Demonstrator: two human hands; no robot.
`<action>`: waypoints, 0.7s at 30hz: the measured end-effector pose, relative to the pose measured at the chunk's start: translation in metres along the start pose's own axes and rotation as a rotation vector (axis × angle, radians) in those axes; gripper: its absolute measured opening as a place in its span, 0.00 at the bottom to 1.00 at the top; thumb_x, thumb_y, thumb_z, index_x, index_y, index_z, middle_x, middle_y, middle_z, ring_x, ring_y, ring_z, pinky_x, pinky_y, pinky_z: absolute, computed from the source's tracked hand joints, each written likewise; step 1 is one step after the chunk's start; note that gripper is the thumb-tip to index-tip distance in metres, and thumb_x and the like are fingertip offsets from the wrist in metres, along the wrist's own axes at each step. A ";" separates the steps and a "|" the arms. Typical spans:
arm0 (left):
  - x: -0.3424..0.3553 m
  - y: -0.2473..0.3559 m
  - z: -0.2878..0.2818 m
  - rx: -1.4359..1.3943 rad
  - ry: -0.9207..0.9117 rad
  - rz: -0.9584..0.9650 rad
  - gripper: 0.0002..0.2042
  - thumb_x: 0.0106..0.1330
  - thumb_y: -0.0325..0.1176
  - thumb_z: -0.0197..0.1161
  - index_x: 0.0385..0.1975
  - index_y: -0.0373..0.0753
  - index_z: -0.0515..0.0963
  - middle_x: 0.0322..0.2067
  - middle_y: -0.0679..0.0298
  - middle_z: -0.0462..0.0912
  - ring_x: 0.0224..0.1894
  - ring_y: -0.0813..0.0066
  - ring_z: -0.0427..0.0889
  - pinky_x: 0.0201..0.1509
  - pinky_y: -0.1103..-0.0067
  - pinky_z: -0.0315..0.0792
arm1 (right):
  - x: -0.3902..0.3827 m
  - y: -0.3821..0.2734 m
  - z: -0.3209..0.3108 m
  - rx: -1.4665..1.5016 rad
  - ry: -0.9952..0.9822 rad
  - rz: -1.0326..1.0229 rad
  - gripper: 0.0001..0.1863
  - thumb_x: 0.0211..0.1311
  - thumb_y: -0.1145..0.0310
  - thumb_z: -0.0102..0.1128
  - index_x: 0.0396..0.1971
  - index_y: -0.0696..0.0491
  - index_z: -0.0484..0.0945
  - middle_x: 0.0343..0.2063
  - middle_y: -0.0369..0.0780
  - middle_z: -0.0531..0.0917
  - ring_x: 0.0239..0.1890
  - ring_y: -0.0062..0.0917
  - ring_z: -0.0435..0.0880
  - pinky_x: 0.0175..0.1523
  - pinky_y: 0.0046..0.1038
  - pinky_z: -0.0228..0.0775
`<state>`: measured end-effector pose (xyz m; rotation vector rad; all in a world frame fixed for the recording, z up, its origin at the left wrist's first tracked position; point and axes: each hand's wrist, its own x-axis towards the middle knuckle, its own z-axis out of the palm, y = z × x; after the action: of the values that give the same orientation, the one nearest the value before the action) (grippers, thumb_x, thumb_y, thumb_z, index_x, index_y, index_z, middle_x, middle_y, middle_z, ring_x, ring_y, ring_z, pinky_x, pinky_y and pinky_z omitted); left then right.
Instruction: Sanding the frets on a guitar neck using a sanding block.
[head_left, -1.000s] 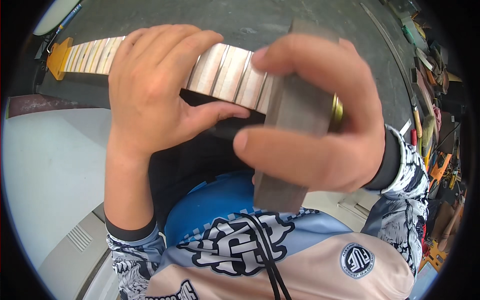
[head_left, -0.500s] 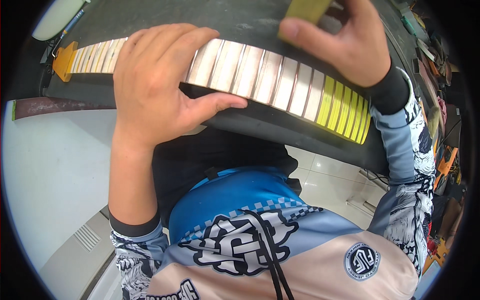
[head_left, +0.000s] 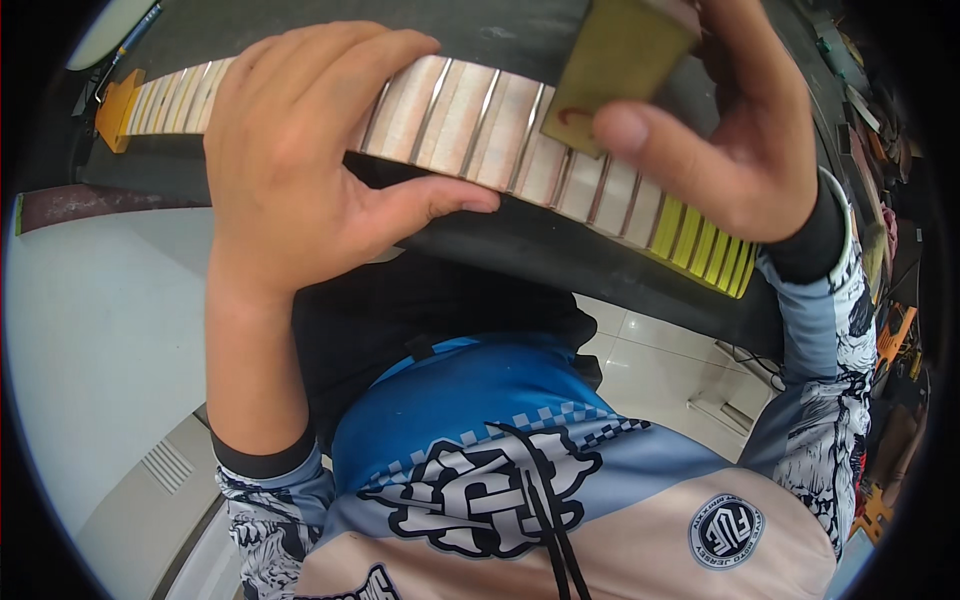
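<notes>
Spanning the neck [head_left: 447, 115] with our left hand [head_left: 290, 150], we are holding it down along the dark bench [head_left: 490, 35], fingers wrapping over the fretted face and thumb lying along the near edge. Our right hand [head_left: 745, 165] is gripping an olive block [head_left: 625, 60], thumb pressing its lower part and fingers partly hiding behind; its lower end is overlapping the neck in view, though we cannot tell whether it is touching. Judging by looks, we are handling a long, stiff, fairly light piece, probably smooth enough to be slipping under a loose hold. Its frets [head_left: 528, 138] are seeming firm but easy to scratch, and the orange headstock [head_left: 115, 110] is likely suffering most from knocks. For sureness we are favouring both long edges, leaving the yellow end [head_left: 695, 240] uncovered by our fingers.
</notes>
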<state>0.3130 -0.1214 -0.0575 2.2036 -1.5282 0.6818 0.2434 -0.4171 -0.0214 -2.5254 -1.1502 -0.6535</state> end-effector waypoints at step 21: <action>0.003 -0.001 0.001 0.010 0.041 0.031 0.31 0.50 0.53 0.76 0.48 0.34 0.84 0.46 0.53 0.87 0.49 0.51 0.85 0.55 0.65 0.75 | -0.019 0.011 -0.018 0.188 0.081 -0.045 0.34 0.50 0.56 0.79 0.56 0.58 0.82 0.53 0.49 0.83 0.60 0.44 0.77 0.60 0.45 0.75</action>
<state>0.3147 -0.1238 -0.0567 2.1637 -1.5454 0.7403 0.2362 -0.4437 -0.0166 -2.3018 -1.1838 -0.6216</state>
